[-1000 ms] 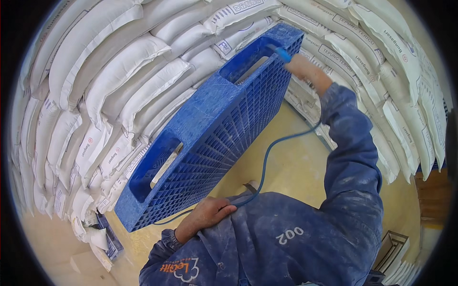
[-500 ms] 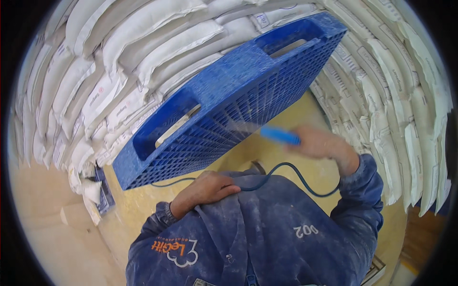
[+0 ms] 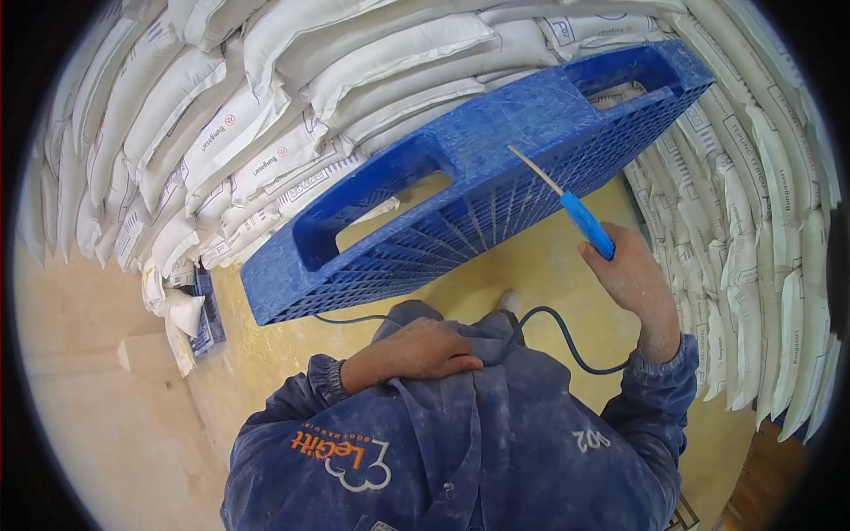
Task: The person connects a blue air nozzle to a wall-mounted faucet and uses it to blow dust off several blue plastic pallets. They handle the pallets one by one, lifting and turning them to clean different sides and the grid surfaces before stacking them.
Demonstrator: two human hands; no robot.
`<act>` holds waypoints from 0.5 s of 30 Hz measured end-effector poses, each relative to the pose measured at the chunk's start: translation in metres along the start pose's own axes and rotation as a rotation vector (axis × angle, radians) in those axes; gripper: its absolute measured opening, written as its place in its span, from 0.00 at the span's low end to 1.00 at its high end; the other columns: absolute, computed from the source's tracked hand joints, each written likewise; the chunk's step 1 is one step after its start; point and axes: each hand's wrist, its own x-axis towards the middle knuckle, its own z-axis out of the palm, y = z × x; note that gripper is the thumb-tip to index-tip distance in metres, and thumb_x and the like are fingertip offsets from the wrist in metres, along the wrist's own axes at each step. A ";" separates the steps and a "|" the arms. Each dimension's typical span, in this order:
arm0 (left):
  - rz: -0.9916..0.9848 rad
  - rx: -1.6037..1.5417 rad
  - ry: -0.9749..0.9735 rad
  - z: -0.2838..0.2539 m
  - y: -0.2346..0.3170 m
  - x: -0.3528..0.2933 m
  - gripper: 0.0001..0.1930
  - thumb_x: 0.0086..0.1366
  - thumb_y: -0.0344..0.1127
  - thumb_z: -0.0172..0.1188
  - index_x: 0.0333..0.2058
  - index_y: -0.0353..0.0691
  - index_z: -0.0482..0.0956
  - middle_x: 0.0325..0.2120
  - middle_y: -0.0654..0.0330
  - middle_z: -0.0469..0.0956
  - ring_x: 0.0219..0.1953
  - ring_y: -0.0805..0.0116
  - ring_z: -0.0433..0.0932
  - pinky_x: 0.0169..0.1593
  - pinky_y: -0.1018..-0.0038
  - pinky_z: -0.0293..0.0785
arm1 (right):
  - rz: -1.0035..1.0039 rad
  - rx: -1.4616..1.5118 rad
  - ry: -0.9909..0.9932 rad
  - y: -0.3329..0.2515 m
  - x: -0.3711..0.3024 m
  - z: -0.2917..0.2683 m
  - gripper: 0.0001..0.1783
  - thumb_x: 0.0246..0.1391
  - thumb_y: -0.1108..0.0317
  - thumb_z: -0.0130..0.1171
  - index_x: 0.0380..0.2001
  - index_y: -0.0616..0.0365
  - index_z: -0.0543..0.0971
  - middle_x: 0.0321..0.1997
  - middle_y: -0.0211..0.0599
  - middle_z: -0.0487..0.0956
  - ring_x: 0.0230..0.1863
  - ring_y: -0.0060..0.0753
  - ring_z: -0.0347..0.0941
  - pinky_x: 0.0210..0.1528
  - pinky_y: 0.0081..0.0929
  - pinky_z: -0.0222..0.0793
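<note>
A blue plastic pallet with a grid face and two fork openings stands tilted in front of me, its top and side dusted white. My right hand is closed round the handle of a blue-handled tool with a thin, pale rod. The rod points up and left, over the pallet's near edge in the picture; I cannot tell whether it touches. Against my belly, my left hand is closed round a dark teal hose. That hose loops right toward my right sleeve, where its end is hidden.
White printed sacks are stacked high behind the pallet and along the right side. A smaller blue pallet edge shows under sacks at the left. The floor is yellow, with a shoe on it.
My right hand has moved a little right, turning the tool's rod from pointing left to up and left. The blur has gone. The pallet sits farther right and my left hand keeps the hose.
</note>
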 end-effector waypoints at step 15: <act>0.290 -0.191 -0.148 0.020 -0.121 -0.074 0.19 0.62 0.50 0.50 0.28 0.38 0.77 0.25 0.49 0.75 0.30 0.49 0.74 0.34 0.61 0.68 | 0.700 0.244 0.016 0.003 -0.079 0.186 0.19 0.45 0.57 0.59 0.30 0.65 0.75 0.19 0.31 0.72 0.19 0.22 0.67 0.23 0.23 0.63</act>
